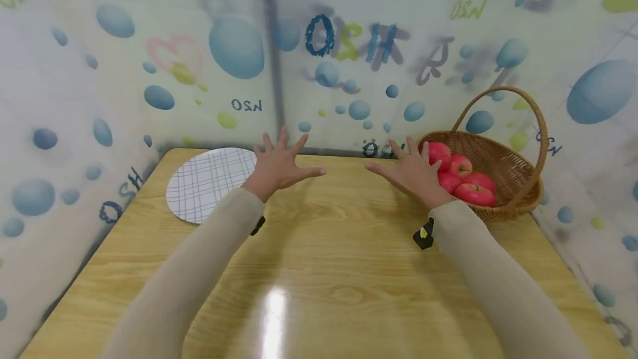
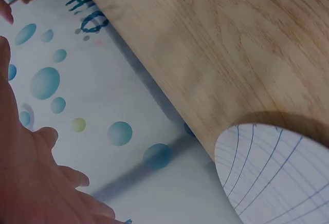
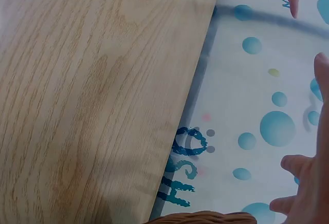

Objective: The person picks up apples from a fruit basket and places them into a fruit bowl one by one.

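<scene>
1. A white plate (image 1: 206, 187) with blue lines lies toward the far left of the table (image 1: 339, 248).
2. The left hand (image 1: 278, 165) hovers near it, fingers spread wide.
3. The right hand (image 1: 413, 173), well apart from the left, splays its fingers near red apples (image 1: 476, 194).
4. Those apples rest inside a wicker basket (image 1: 505, 168).

on the table (image 1: 339, 226): plate (image 1: 209, 181) at left, basket (image 1: 500, 154) at right, apples (image 1: 459, 165) inside.

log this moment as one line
left hand: spread, empty | right hand: spread, empty | red apples: in wicker basket | lined white plate: on wooden table
</scene>
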Demonstrator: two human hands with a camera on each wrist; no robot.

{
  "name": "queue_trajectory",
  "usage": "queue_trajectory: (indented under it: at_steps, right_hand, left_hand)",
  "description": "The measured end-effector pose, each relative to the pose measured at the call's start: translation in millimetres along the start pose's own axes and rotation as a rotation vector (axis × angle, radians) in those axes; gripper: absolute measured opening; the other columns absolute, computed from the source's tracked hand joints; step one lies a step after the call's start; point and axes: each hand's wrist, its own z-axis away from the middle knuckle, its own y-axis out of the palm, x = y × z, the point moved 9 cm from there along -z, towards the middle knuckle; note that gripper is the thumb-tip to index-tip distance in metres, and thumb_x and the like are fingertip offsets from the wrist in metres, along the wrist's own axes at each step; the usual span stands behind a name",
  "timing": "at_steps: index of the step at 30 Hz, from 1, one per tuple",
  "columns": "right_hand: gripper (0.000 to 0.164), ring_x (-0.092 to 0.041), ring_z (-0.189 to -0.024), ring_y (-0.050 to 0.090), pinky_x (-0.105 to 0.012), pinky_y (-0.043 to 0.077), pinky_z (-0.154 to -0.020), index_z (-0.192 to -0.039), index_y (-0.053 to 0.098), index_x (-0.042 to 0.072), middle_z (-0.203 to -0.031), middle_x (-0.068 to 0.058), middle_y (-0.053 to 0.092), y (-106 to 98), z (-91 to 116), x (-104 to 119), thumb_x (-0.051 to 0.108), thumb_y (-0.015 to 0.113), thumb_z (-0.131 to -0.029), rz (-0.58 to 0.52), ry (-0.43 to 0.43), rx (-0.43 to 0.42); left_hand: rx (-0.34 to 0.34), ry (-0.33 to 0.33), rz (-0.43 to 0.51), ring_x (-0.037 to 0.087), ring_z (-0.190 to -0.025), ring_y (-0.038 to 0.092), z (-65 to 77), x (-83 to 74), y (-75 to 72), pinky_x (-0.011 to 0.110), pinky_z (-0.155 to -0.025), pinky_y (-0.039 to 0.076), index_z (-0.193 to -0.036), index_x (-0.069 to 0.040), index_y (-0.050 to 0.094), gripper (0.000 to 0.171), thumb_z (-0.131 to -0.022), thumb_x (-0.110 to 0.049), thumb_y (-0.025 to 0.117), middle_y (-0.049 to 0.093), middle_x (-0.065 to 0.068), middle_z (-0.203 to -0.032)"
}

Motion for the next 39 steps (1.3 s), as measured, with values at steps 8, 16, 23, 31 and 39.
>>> queue_trajectory:
  at_steps: [8, 16, 23, 31, 39]
  right_hand:
    - [0.101, -0.059, -0.151, -0.006, -0.087, 0.002, -0.108, -0.163, 0.02, 0.027, -0.171, -0.019, 0.002, -7, 34, -16, 0.085, 0.047, -0.084, -0.007, -0.028, -0.061]
    - [0.085, -0.048, -0.154, 0.017, -0.08, 0.029, -0.107, -0.16, 0.032, 0.025, -0.168, -0.016, 0.024, -34, 91, -15, 0.059, 0.067, -0.09, -0.135, -0.16, -0.262]
    - [0.08, -0.035, -0.142, 0.048, -0.048, 0.043, -0.115, -0.142, 0.06, 0.015, -0.148, -0.015, 0.057, -83, 142, -16, 0.072, 0.063, -0.085, -0.338, -0.384, -0.758]
    - [0.094, -0.034, -0.126, 0.063, -0.035, 0.043, -0.117, -0.113, 0.072, -0.007, -0.116, -0.029, 0.071, -135, 188, -38, 0.081, 0.057, -0.082, -0.487, -0.378, -1.313]
    - [0.097, -0.031, -0.132, 0.056, -0.038, 0.035, -0.122, -0.119, 0.069, -0.006, -0.129, -0.021, 0.067, -155, 201, -78, 0.083, 0.05, -0.084, -0.468, -0.188, -1.465]
  left_hand:
    - [-0.032, 0.035, 0.045, 0.06, -0.151, -0.002, 5.2, -16.3, 18.8, 0.079, -0.115, 0.017, -0.161, -0.043, 0.001, 0.102, -0.081, -0.091, 0.041, -0.003, 0.019, -0.171]
    - [-0.033, 0.122, 0.263, 0.054, -0.154, 0.003, 20.1, -51.6, 33.4, 0.075, -0.119, 0.016, -0.163, -0.034, 0.008, 0.093, -0.09, -0.079, 0.044, 0.008, 0.018, -0.171]
    - [-0.033, 0.189, 0.406, 0.043, -0.157, 0.013, 28.5, -83.8, 33.6, 0.063, -0.124, 0.02, -0.164, -0.024, 0.01, 0.09, -0.096, -0.073, 0.042, 0.013, 0.013, -0.171]
    - [-0.073, 0.259, 0.558, 0.028, -0.156, 0.026, 28.2, -122.0, 27.8, 0.053, -0.124, 0.03, -0.164, -0.027, 0.012, 0.086, -0.097, -0.071, 0.042, 0.021, 0.003, -0.17]
    - [-0.062, 0.266, 0.732, 0.025, -0.156, 0.027, 18.8, -145.8, 38.7, 0.05, -0.124, 0.03, -0.163, -0.029, 0.015, 0.078, -0.1, -0.063, 0.047, 0.025, 0.002, -0.169]
